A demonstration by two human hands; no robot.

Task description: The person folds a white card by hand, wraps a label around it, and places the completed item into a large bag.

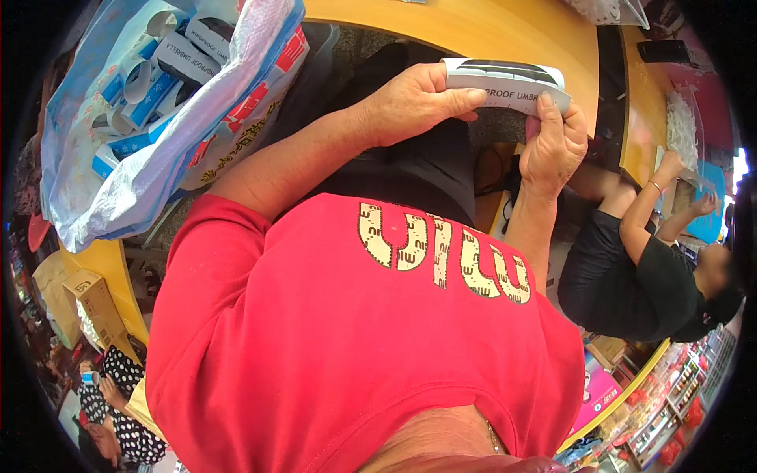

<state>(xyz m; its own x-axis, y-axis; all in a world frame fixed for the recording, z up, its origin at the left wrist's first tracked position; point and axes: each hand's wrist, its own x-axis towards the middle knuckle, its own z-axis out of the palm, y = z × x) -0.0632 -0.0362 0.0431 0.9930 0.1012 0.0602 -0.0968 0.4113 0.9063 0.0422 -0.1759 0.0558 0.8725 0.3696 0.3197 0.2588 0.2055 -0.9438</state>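
A curled grey-and-white printed paper sleeve (505, 85) with a dark pattern is held between my two hands above my lap. My left hand (422, 102) grips its left end, thumb on top and fingers underneath. Its right end is pinched by my right hand (554, 146), with the thumb pressed on the printed face. The fingers beneath the paper are partly hidden. To my left, a large white-and-blue woven plastic bag (118, 201) holds several similar curled sleeves (177, 59), some grey and some blue.
A yellow table (505, 24) runs along the far side. At right, a person in black (639, 276) sits handling clear plastic near a dark phone (662, 52). At lower left are a cardboard box (96, 303) and another person in polka dots (126, 394).
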